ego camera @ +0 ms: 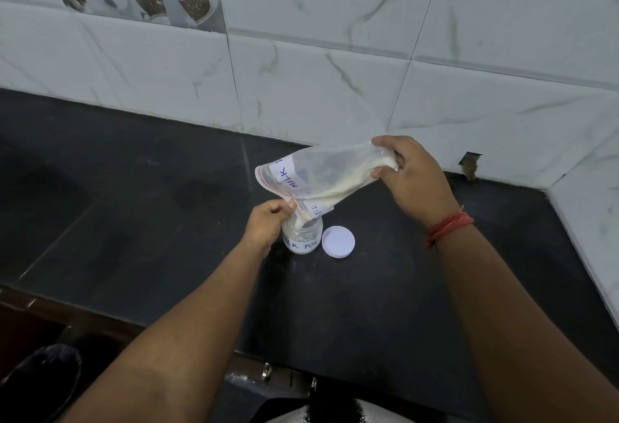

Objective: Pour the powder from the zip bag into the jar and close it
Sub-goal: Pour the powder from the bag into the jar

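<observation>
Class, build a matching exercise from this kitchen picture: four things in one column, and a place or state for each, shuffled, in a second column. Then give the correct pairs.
Things
1. clear plastic zip bag
2. small clear glass jar
3. round white lid
4. red thread wristband

Places or states
A. lying on the black counter beside the jar
B. on the right wrist
C. tilted, mouth down over the jar
D. standing open, lid off

Pairs: 1-C, 2-D, 3-A, 4-B
</observation>
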